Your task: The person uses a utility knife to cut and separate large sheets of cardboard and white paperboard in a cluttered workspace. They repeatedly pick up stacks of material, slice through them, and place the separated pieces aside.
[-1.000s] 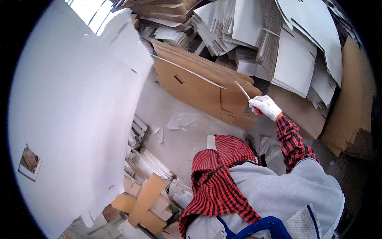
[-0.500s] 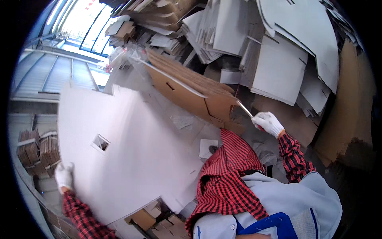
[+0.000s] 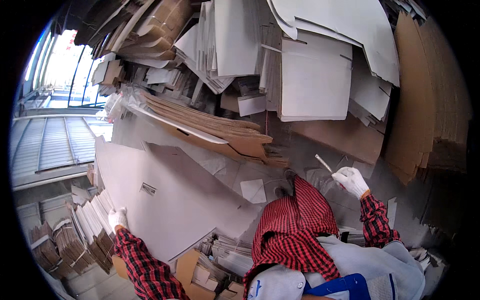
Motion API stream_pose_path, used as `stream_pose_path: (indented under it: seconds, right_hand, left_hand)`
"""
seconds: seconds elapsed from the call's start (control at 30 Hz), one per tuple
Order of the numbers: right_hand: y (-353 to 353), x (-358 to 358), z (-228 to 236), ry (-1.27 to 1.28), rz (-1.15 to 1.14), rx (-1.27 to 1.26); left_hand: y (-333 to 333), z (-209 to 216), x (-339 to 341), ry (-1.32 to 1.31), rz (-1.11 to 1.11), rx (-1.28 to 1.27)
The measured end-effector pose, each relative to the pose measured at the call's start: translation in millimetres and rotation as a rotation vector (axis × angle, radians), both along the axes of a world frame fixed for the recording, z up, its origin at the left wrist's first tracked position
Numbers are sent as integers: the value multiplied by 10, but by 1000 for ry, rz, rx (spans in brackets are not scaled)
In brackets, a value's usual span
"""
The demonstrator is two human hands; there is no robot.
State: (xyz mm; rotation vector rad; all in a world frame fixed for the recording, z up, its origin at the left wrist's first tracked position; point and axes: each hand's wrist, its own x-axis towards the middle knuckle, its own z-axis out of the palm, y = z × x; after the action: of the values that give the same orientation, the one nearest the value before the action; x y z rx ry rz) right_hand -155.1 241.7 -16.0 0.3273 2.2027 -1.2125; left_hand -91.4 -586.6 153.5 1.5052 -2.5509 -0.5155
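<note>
A large white cardboard sheet (image 3: pixel 175 215) with a small square cut-out spans the left middle, tilted. My left hand (image 3: pixel 118 218), in a white knit glove, grips its left edge; the fingertips are partly hidden. On the right, my gloved right hand (image 3: pixel 352 182) is closed round a slim, pale, stick-like tool (image 3: pixel 323 163). That tool points up and left, apart from the sheet. Its kind is not plain, though a bit of red shows by the palm. Beyond the sheet stands a stack of brown cardboard sheets (image 3: pixel 215 122), bowed and leaning.
White cardboard panels (image 3: pixel 316 75) are stacked at the far side. Tall brown cardboard (image 3: pixel 412 100) stands at the right. Tied cardboard bundles (image 3: pixel 70 242) lie at the left, and more cut pieces (image 3: pixel 232 255) sit close by my body. A white scrap (image 3: pixel 253 191) lies on the floor.
The white sheet has tipped flatter and swung lower, with my left hand moving right along with it. My right hand still holds the tool. The whole view has turned, shifting the stacks leftward.
</note>
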Motion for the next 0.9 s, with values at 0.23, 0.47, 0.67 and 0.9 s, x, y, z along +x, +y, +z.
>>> stream_pose_path:
  seconds: [0.23,0.47,0.67,0.9]
  right_hand:
    - [-113,-5,-333,462,440,106]
    - [-579,-326,-4,249,335,172]
    - [-928,36,399,165,198,234]
    - [-1703,300,707,-41,-208,215]
  left_hand:
    - [1309,-1163,-1030,108,-65,473]
    - [2568,-2017,-2207,74,-94,372]
    - [2831,-1947,-2608,91,-83,533]
    - [2489,-2189,-2460,180,-159,713]
